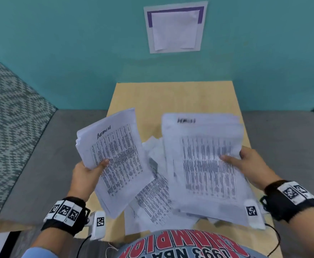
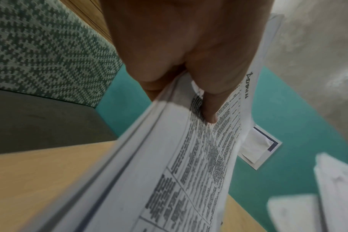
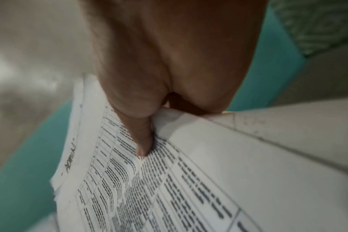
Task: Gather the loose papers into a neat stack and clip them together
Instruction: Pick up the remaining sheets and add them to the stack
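The left hand (image 1: 89, 172) pinched one bundle of papers (image 1: 115, 157) and the right hand (image 1: 249, 164) gripped a thicker bundle (image 1: 204, 161). Between and below them, loose sheets (image 1: 152, 198) lay on the desk (image 1: 171, 95). Gathering looked roughly half done; no clip was visible.

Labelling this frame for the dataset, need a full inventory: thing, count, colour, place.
left bundle of papers: one, white with printed tables, lifted over the table's left side, in the left hand's grip
right bundle of papers: one, white, printed, thicker, over the table's right side, in the right hand's grip
loose papers: several, white, lying on the table between the bundles
table: one, light wood, centre
wall notice: one, white with purple border, on the teal wall
patterned cushion: one, green-white, far left
left hand: thumb on top of its bundle
right hand: thumb on top of its bundle
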Tool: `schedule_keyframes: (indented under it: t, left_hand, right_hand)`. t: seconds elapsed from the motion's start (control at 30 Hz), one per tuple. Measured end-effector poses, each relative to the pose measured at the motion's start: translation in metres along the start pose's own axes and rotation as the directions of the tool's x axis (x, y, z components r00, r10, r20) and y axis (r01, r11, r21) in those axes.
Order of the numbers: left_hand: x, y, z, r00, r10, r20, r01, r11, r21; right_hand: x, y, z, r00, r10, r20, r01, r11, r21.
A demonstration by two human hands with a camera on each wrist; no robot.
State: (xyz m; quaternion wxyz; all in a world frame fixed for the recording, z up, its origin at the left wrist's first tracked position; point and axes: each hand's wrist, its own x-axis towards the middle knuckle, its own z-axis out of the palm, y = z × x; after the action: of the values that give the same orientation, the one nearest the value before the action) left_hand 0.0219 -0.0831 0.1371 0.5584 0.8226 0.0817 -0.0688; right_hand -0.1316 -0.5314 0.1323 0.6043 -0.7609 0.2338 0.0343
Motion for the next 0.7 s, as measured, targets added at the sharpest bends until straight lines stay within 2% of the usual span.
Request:
schedule_keyframes:
  t: [0.07, 0.13, 0.2, 0.3, 0.4, 0.47, 0.53, 0.6, 0.7]
  left_hand:
    - [0.0, 0.002, 0.007, 0.998, -0.036, 0.052, 0.036, 0.999, 0.002]
    - [-0.001, 0.007, 0.019, 0.989, -0.07, 0.133, 0.067, 0.997, 0.025]
    - [-0.005, 0.015, 0.034, 0.973, -0.057, 0.225, 0.054, 0.998, 0.018]
    - [-0.014, 0.03, 0.056, 0.932, -0.011, 0.362, 0.049, 0.994, -0.098]
    - [-0.023, 0.036, 0.075, 0.861, 0.011, 0.508, 0.095, 0.979, -0.181]
    - [-0.029, 0.041, 0.083, 0.848, 0.003, 0.529, 0.092, 0.984, -0.152]
    - [-0.036, 0.049, 0.088, 0.859, 0.015, 0.512, 0.014, 0.999, -0.053]
    - [-0.037, 0.051, 0.089, 0.886, 0.048, 0.461, -0.05, 0.999, -0.006]
    - [-0.037, 0.049, 0.085, 0.911, 0.119, 0.395, -0.052, 0.983, -0.177]
  right_hand:
    - [-0.002, -0.004, -0.002, 0.997, 0.07, 0.021, -0.073, 0.944, 0.323]
    - [-0.002, -0.01, 0.004, 0.992, 0.098, 0.074, -0.121, 0.872, 0.473]
    - [0.001, -0.016, 0.015, 0.99, 0.093, 0.102, -0.132, 0.852, 0.506]
    - [0.007, -0.021, 0.034, 0.982, 0.089, 0.168, -0.166, 0.829, 0.533]
    - [0.011, -0.017, 0.05, 0.942, 0.118, 0.314, -0.268, 0.828, 0.493]
    - [0.011, -0.009, 0.057, 0.915, 0.133, 0.381, -0.31, 0.837, 0.451]
    - [0.009, -0.008, 0.062, 0.932, 0.114, 0.345, -0.269, 0.854, 0.445]
    - [0.0, -0.022, 0.062, 0.971, 0.048, 0.234, -0.146, 0.895, 0.422]
    - [-0.017, -0.049, 0.053, 0.992, -0.125, 0.023, 0.115, 0.956, 0.269]
